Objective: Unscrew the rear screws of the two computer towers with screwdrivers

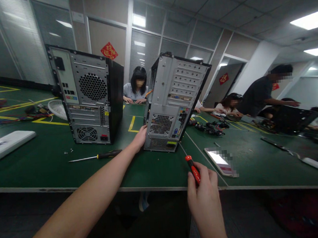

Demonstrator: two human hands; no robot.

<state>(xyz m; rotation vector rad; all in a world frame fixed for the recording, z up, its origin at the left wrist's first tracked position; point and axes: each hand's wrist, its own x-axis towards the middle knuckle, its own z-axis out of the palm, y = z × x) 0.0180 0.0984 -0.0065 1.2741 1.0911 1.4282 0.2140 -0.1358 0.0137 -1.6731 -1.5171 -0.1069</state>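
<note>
A grey computer case (162, 104) stands on the green table with its back panel of slots, ports and vents facing me. My left hand (141, 138) holds its lower left edge, and the fingertips are partly hidden there. Pinched in my right hand (204, 187) is a red and black screwdriver (192, 167). Its shaft points up to the lower right corner of the case; whether the tip touches cannot be made out. Left of it stands a second computer case (87, 99), upright, back panel towards me. A black and yellow screwdriver (96, 157) lies in front of that one.
A phone (219, 162) lies right of my right hand. Black cables (210, 127) are heaped behind it. On the left are a white box-like device (11, 144), a white basket (57, 109) and small screws (68, 151). Several people sit or stand across the green table (157, 170).
</note>
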